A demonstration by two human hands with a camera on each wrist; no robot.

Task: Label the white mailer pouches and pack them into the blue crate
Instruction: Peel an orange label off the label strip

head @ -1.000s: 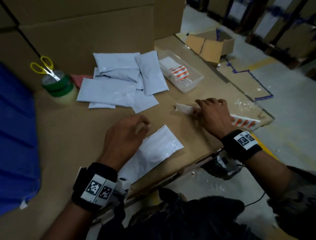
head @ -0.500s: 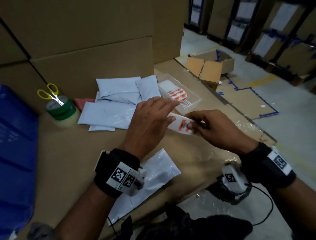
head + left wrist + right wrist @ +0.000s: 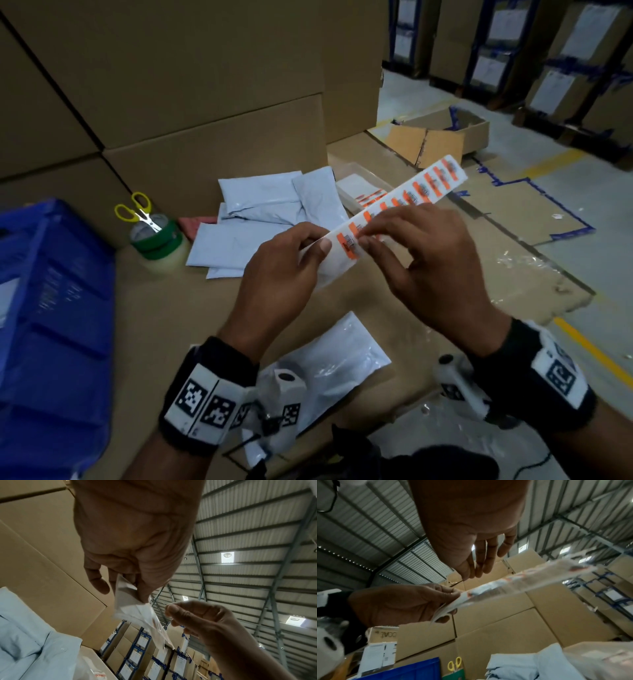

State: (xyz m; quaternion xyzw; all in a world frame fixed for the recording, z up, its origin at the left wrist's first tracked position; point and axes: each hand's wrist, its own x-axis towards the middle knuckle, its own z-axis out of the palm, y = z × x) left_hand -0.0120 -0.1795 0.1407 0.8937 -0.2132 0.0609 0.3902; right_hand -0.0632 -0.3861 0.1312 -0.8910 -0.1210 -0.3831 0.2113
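Note:
A long white strip of orange labels (image 3: pixel 411 195) is held up over the table. My left hand (image 3: pixel 317 248) pinches its near end, thumb on top; the left wrist view shows the strip (image 3: pixel 135 609) between thumb and fingers. My right hand (image 3: pixel 364 236) has its thumb and fingertips pinched at an orange label (image 3: pixel 349 241) close to the left thumb, and they meet just above the strip (image 3: pixel 513 582) in the right wrist view. One white mailer pouch (image 3: pixel 339 356) lies flat under my wrists. The blue crate (image 3: pixel 51 291) stands at the left.
A pile of white pouches (image 3: pixel 263 209) lies at the back against stacked cardboard boxes (image 3: pixel 205 102). Yellow scissors (image 3: pixel 137 212) stand in a green tape roll (image 3: pixel 157 240). A clear tray (image 3: pixel 359 178) holds more label sheets. The table edge (image 3: pixel 548 284) drops off at the right.
My left hand left the pouch on the table and took the strip's near end. Both hands rose with the strip, which now stretches away to the upper right. The right fingers moved onto a label.

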